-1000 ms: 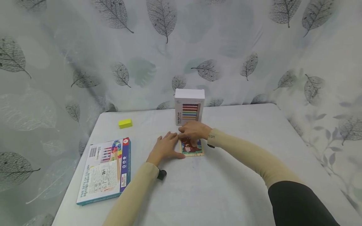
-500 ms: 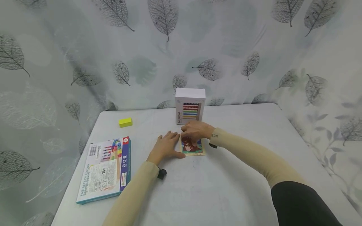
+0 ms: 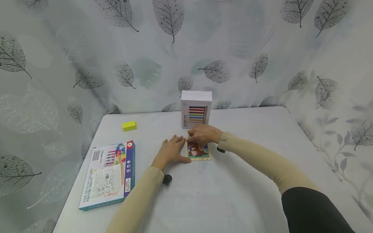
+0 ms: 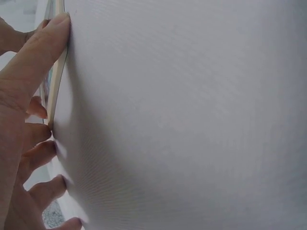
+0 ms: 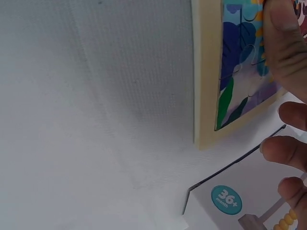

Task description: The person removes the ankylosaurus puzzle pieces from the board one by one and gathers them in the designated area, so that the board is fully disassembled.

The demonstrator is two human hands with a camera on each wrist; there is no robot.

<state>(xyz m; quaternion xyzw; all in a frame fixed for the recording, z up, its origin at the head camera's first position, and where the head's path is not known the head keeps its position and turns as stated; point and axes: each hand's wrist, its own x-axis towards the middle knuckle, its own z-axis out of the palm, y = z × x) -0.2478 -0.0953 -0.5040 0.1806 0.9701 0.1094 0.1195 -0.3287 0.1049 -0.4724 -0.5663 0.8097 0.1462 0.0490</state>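
Two printed cardboard boxes and a yellow block on a white-covered worktop [image 3: 227,200].
An upright white cardboard box with a picture of coloured bead rows [image 3: 196,113] stands towards the back; a flat white, teal-edged cardboard box lettered "Five sets of column" [image 3: 107,178] lies at left, a small yellow rectangular block [image 3: 129,126] beyond it. A pale grey leaf-patterned curtain [image 3: 201,42] hangs behind.

puzzle [image 3: 197,154] before upright box [image 3: 196,110], flat box [image 3: 107,178] left
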